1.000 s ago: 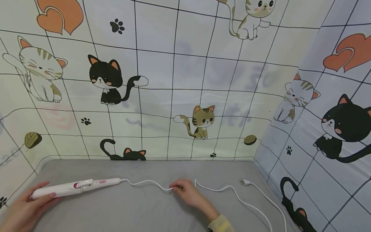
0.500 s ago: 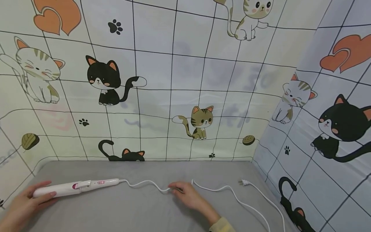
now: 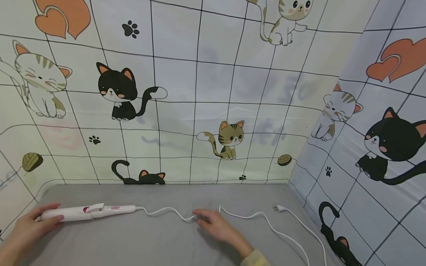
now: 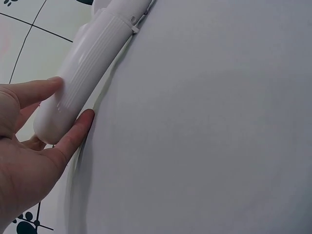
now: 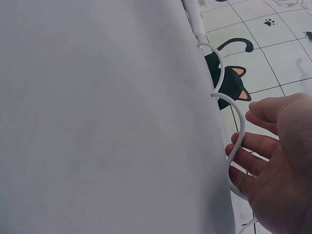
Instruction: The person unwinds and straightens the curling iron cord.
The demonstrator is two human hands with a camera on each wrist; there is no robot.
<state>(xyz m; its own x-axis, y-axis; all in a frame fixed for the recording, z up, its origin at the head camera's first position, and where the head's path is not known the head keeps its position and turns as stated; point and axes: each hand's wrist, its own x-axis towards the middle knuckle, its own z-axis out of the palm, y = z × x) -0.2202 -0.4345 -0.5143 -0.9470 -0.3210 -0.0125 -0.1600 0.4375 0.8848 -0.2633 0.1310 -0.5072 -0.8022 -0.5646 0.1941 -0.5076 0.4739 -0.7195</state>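
Note:
A white curling iron [image 3: 74,213] with pink details lies across the left of the grey surface, its rounded barrel end to the left. My left hand [image 3: 31,229] holds that end, the thumb on one side and fingers on the other; the left wrist view shows the barrel [image 4: 85,73] between them. From the iron's handle a white power cord [image 3: 164,209] runs right to my right hand [image 3: 217,226]. In the right wrist view the cord [image 5: 242,122] crosses the loosely bent fingers [image 5: 258,144], with thumb and index apart from it.
Beyond the right hand the cord [image 3: 259,214] runs on toward the front edge and loops back to its plug [image 3: 280,208] at the right. The grey surface [image 3: 149,240] meets cat-patterned cloth walls [image 3: 179,81] at the back and sides.
The iron's barrel end has turned slightly away from me with the left hand, and its lever stands a little higher. The right hand's fingers have loosened from their pinch on the cord.

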